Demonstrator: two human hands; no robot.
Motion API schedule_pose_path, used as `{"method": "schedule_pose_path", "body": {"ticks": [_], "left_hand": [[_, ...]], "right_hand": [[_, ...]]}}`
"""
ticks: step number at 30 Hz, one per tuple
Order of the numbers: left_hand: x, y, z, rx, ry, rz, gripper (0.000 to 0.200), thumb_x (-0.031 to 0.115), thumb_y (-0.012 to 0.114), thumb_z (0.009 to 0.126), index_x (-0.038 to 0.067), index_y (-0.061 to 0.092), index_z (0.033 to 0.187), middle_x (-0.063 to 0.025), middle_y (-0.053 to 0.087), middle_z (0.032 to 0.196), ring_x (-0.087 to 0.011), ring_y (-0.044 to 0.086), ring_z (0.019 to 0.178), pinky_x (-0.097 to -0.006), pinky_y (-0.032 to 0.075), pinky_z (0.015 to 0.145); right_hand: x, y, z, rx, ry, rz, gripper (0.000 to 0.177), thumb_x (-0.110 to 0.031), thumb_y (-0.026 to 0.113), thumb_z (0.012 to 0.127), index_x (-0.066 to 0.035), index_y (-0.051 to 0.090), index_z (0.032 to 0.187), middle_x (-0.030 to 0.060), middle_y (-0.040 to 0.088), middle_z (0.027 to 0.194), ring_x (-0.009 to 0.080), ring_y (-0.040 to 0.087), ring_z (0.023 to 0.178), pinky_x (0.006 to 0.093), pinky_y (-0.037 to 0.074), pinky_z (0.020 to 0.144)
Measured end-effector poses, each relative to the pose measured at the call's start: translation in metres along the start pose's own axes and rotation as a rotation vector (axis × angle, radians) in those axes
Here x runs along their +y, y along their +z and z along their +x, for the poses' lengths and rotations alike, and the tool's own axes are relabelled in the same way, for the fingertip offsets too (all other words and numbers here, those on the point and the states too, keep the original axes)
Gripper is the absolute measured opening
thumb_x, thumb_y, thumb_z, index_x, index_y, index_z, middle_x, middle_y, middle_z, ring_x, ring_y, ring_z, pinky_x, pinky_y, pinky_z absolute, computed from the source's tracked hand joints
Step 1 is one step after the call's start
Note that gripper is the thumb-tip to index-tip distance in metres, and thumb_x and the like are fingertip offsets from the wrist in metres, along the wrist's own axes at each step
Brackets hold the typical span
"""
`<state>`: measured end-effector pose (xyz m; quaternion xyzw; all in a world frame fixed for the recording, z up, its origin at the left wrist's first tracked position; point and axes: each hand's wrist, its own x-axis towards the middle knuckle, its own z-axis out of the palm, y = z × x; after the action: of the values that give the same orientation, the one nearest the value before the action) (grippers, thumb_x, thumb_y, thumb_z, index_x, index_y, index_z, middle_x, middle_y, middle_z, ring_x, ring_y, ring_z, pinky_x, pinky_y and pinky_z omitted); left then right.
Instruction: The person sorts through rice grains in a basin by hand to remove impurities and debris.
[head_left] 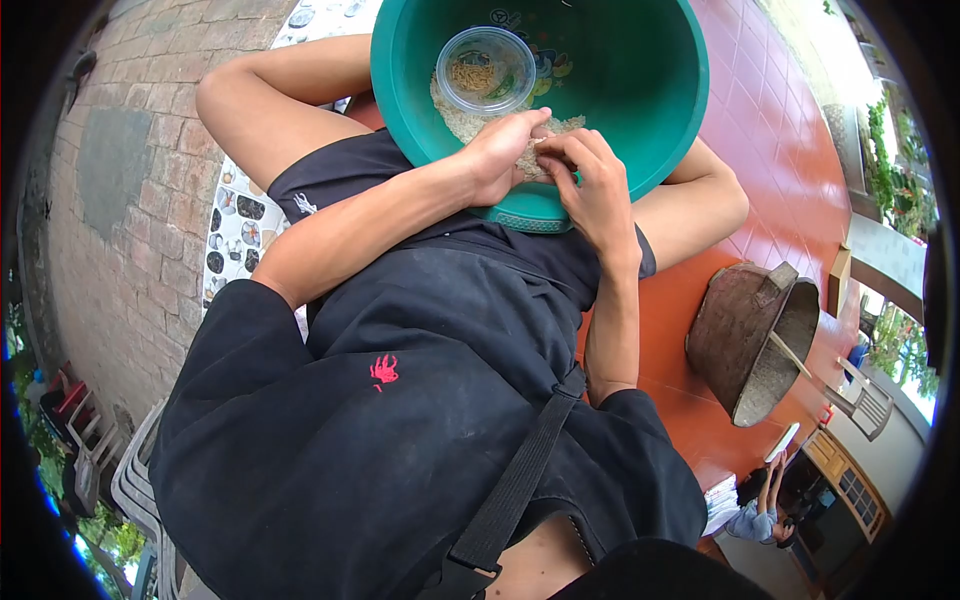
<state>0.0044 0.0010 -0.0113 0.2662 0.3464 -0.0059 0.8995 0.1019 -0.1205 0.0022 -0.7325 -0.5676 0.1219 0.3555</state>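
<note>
A large green plastic basin rests on my lap. Inside it lie a pile of pale husked grains and a clear round plastic container with yellowish bits in it. My left hand is curled over a small heap of grains at the basin's near rim. My right hand meets it fingertip to fingertip, pinching at the same grains. Both hands hide the grains between them.
A rusty metal pot with a stick in it stands on the red tiled floor to my right. A patterned mat and brick paving lie to my left. Another person crouches at the lower right, and plastic chairs stand at the lower left.
</note>
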Motion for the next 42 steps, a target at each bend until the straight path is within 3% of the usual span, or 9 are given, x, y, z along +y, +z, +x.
{"method": "schedule_pose_path", "body": {"ticks": [9,11,14,20,23,30,42], "left_hand": [[-0.003,-0.002,0.004,-0.014,0.019,-0.024,0.028,0.03,0.046,0.104,0.003,0.053,0.106,-0.0074,0.055,0.102,-0.0173,0.056,0.091,-0.0419,0.052,0.091],[-0.004,-0.005,0.006,-0.056,0.029,0.011,0.032,0.032,0.042,0.104,0.002,0.048,0.113,-0.0112,0.051,0.114,-0.02,0.059,0.097,-0.0446,0.055,0.091],[0.002,0.004,-0.006,-0.023,0.01,0.017,0.03,0.032,0.047,0.103,0.004,0.054,0.109,-0.0068,0.055,0.105,-0.017,0.056,0.096,-0.0423,0.051,0.09],[0.001,-0.001,-0.004,-0.096,0.015,0.064,0.028,0.033,0.049,0.102,0.007,0.054,0.111,-0.0052,0.053,0.106,-0.0159,0.054,0.099,-0.0408,0.044,0.092],[-0.002,0.002,-0.003,0.012,0.034,0.033,0.029,0.033,0.049,0.102,0.006,0.053,0.113,-0.0057,0.052,0.111,-0.0162,0.054,0.1,-0.0417,0.047,0.092],[0.002,0.004,-0.006,-0.03,0.009,-0.006,0.031,0.032,0.048,0.103,0.004,0.052,0.116,-0.0065,0.051,0.112,-0.0173,0.055,0.099,-0.0426,0.051,0.092],[-0.003,-0.003,0.0,-0.064,0.031,0.073,0.025,0.03,0.05,0.101,0.007,0.055,0.108,-0.0047,0.055,0.106,-0.0135,0.056,0.092,-0.0395,0.049,0.087]], "right_hand": [[0.002,-0.002,-0.002,0.048,0.057,0.207,0.018,0.005,0.068,0.084,-0.002,0.069,0.1,0.0099,0.064,0.09,0.0208,0.065,0.074,0.0318,0.053,0.065],[0.004,0.0,-0.003,0.053,0.035,0.207,0.018,0.004,0.068,0.084,-0.002,0.069,0.101,0.01,0.063,0.089,0.0212,0.064,0.074,0.0319,0.053,0.066],[0.006,0.002,-0.004,0.051,-0.001,0.144,0.019,0.003,0.068,0.084,-0.003,0.068,0.102,0.0103,0.062,0.088,0.0223,0.064,0.073,0.0322,0.053,0.065],[-0.006,0.0,-0.004,0.065,0.064,0.097,0.019,0.002,0.066,0.086,-0.005,0.068,0.103,0.0101,0.061,0.085,0.0243,0.063,0.075,0.0342,0.053,0.064],[-0.003,0.001,-0.005,0.07,0.061,0.12,0.017,0.002,0.065,0.086,-0.004,0.069,0.102,0.0093,0.06,0.084,0.0234,0.062,0.074,0.0344,0.052,0.064],[-0.002,-0.005,-0.006,0.111,0.001,0.172,0.017,0.001,0.069,0.085,-0.003,0.069,0.102,0.0096,0.061,0.082,0.0191,0.062,0.071,0.0324,0.05,0.062],[-0.005,-0.004,-0.006,-0.002,0.016,-0.1,0.015,-0.008,0.071,0.084,-0.006,0.069,0.099,0.0094,0.064,0.086,0.0273,0.063,0.078,0.0381,0.051,0.068]]}}
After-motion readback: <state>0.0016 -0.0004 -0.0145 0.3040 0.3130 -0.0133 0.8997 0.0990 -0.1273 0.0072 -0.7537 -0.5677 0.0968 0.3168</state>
